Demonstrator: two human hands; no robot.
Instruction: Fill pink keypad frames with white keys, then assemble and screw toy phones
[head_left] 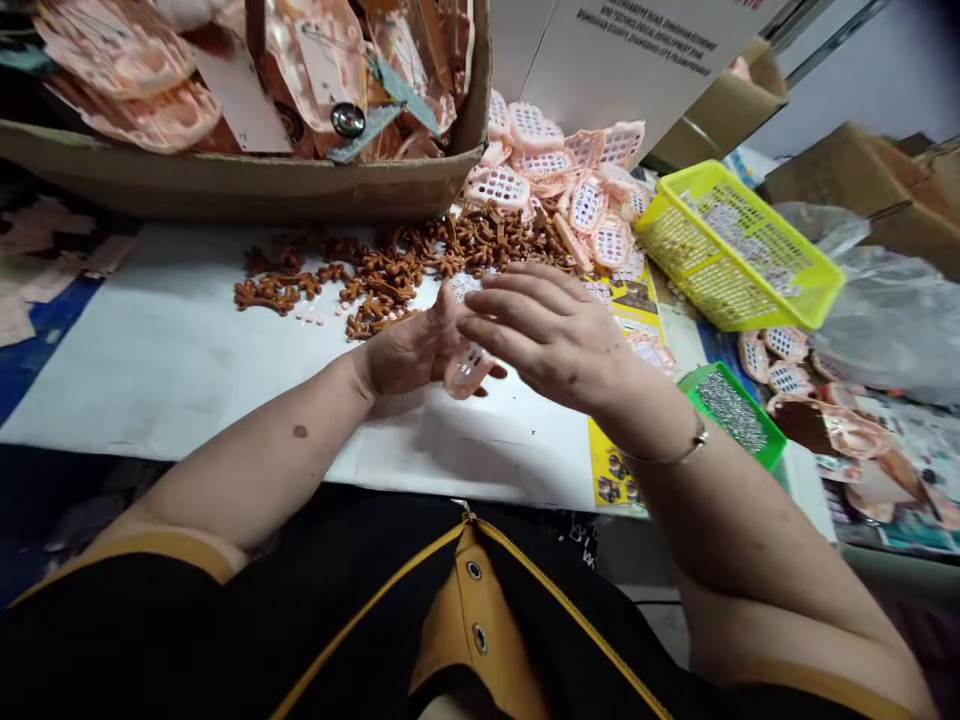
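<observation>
A pink plastic piece with rows of holes [469,368] is held between my two hands, over the white work surface [465,440]. My left hand [411,352] cups it from the left and below, with fingertips showing past its lower right side. My right hand [551,330] lies over its upper right part, back of the hand up, and hides much of the piece. Just beyond my hands lies a pile of small brown plastic parts [382,275]. Similar pink pieces with holes [589,205] are heaped behind it.
A large cardboard box [300,185] of pink parts stands at the back left. To the right are a yellow basket [739,245] with small pieces, a green tray [776,450] of small metal parts and clear plastic bags [892,330]. Loose pink sheets [45,250] lie far left.
</observation>
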